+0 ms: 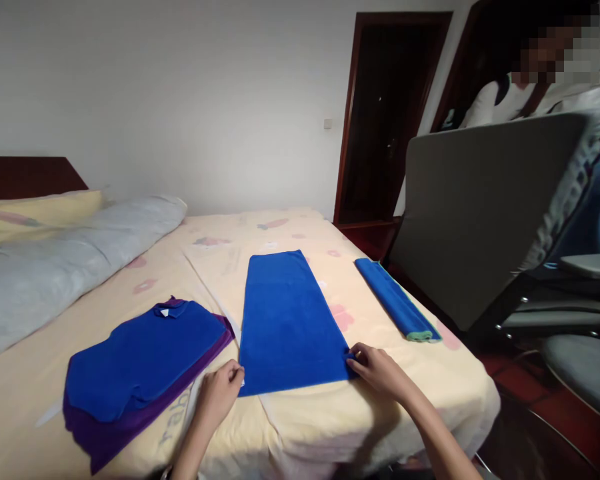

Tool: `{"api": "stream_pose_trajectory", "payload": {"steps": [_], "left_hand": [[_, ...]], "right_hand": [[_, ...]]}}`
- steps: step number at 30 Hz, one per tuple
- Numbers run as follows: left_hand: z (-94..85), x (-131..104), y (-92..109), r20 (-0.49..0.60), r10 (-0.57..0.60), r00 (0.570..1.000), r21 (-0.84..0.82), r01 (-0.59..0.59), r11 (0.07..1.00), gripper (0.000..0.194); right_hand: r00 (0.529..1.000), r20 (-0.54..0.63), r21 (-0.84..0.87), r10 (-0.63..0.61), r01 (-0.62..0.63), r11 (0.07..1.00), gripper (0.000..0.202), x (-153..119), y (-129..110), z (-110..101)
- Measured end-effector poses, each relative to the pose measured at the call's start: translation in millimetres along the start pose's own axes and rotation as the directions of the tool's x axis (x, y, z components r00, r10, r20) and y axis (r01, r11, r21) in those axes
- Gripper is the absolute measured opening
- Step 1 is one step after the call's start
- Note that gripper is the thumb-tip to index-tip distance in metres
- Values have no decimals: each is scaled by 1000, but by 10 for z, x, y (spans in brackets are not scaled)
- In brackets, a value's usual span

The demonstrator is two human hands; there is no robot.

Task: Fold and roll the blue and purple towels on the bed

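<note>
Blue towel is lying flat at the bed's near edge. Left hand is pinching its 7 o'clock corner, right hand its 5 o'clock corner. Being soft and light, it is probably best held by corners.

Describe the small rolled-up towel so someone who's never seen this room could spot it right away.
Start at the cream bed and go to its right edge, beside the grey board. The rolled towel lies there, narrow and blue, the only one with a green trim.
</note>
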State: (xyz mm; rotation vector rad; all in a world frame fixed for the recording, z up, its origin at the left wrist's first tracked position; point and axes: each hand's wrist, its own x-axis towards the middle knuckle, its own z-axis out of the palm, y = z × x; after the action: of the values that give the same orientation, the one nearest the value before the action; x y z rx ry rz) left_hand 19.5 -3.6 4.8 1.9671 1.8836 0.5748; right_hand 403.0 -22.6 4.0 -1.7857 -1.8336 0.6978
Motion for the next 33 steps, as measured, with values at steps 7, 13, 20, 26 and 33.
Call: {"api": "stream_pose_trajectory", "payload": {"steps": [7,13,20,26,33], "left_hand": [[59,-48,-18,-115,126,985,117,-113,987,19],[-62,-237,2,-313,490,814,308,-401,863,19],[-57,-240,2,9,518,855,225,-507,832,45],[-70,-107,-135,-19,436,900,23,-435,900,33],[42,217,-238,-94,128,987,-272,-149,951,38]], "right_hand": [[998,-68,-160,-12,1,987,18,-10,-69,67],[947,-103,-140,-304,289,947,16,-136,-243,-100],[933,40,-121,-358,360,925,50,-115,-112,-4],[963,4,-62,-269,269,961,34,-23,-88,-42],[983,-150,179,-101,127,976,38,255,-73,36]]}}
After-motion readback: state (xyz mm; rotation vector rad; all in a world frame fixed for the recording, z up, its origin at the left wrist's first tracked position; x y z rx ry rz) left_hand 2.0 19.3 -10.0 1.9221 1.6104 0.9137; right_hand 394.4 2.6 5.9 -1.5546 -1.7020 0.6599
